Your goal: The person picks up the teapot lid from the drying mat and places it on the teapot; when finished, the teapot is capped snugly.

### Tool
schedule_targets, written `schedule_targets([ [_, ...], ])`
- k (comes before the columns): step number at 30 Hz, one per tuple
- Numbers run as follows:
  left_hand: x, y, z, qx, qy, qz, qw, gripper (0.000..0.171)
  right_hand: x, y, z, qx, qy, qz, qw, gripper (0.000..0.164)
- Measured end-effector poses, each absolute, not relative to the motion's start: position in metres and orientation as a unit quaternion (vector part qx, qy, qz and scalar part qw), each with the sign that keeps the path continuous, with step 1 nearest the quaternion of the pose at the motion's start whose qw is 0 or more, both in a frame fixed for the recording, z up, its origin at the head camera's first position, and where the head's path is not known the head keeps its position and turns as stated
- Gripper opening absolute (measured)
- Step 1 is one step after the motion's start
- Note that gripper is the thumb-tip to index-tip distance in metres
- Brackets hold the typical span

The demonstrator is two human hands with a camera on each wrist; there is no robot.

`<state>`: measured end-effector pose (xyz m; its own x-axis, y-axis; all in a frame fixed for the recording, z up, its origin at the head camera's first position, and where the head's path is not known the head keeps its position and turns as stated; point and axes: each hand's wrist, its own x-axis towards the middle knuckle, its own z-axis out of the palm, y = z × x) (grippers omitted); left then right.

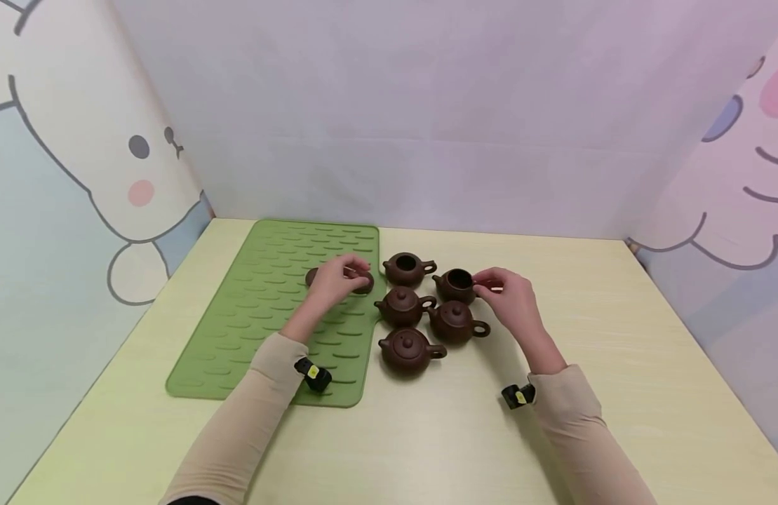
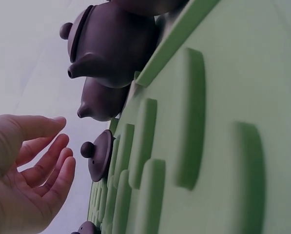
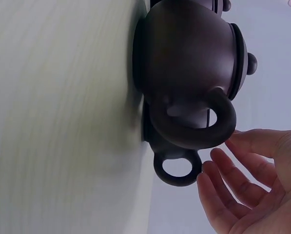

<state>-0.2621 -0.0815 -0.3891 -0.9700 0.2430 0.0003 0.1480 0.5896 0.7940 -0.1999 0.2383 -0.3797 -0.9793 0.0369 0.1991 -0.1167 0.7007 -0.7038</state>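
Note:
My left hand hovers over the green mat with thumb and fingers apart and relaxed. Just beside its fingertips lies a dark brown teapot lid, knob up, a gap showing between them in the left wrist view. A second lid lies farther left, partly hidden by that hand. My right hand is at the handle side of a lidless brown teapot, its fingers loosely bent. In the right wrist view the fingertips come right up to that pot's ring handle, with a lidded teapot in front.
Another lidless teapot stands at the back by the edge of the green mat. Lidded teapots stand in front of it, close together, spouts to the left. All the pots sit on the pale wooden table, with a wall behind.

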Motion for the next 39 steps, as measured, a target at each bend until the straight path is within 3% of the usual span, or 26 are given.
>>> schedule_targets([
  [11,-0.267,-0.083,-0.396,0.108,0.895,0.428,0.069,0.022,-0.204,0.242,-0.386,0.018,-0.919,0.383,0.096,0.024],
  [20,-0.272,-0.082,-0.401,0.100,0.901,0.415,0.073,0.021,-0.211,0.245,-0.386,0.011,-0.929,0.367,0.050,0.028],
  [39,-0.274,-0.076,-0.397,0.078,0.926,0.362,0.070,0.015,-0.221,0.251,-0.390,-0.005,-0.934,0.356,0.039,0.017],
])
